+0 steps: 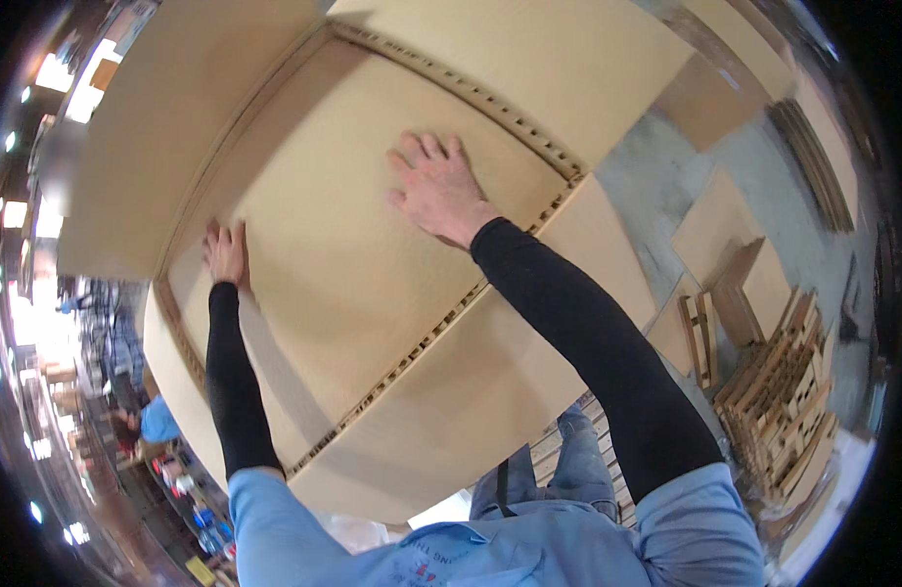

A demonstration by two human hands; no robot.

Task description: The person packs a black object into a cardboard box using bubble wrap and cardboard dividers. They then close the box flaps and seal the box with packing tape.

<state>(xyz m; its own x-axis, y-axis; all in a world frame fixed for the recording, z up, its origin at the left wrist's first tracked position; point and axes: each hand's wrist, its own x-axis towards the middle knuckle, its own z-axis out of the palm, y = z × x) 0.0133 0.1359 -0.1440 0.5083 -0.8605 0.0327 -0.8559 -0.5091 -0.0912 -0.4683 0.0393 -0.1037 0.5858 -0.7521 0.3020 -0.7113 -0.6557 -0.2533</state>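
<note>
Blue shirt cloth (568, 548), cut off by the lower edge, lies nearest. Left hand (226, 256) and right hand (439, 193), each grip released and spread, are over the cardboard sheet (324, 196) inside a large carton (451, 411); their palms are hidden, and the upper flaps (529, 59) leave view.

Over on the right, the grey floor (649, 168) carries loose cardboard sheets (713, 220) beside a messy pile of brown strips (772, 396).

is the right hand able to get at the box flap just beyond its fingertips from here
Probably yes: the right hand is open over the cardboard panel, and only bare panel and the corrugated rim show between it and that box flap.
</note>
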